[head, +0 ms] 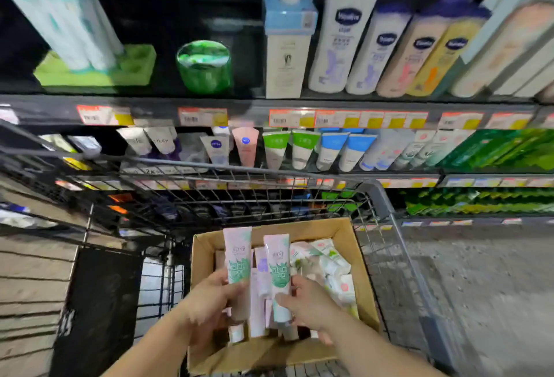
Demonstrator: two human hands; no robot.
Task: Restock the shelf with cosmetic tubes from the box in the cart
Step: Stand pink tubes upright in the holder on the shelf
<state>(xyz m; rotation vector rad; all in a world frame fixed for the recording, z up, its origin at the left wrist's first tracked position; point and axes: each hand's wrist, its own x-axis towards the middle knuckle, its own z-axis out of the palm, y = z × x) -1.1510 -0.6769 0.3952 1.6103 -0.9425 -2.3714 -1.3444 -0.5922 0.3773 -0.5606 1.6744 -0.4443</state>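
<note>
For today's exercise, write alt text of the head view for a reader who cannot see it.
Over a cardboard box in a wire cart, the left hand and right hand each hold a pink and green cosmetic tube, the left tube and the right tube. Behind stand shop shelves of bottles and tubes.

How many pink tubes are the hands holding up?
2. One tube is in the left hand, the other tube in the right hand, both above the box. More tubes lie in the box, partly hidden.
</note>
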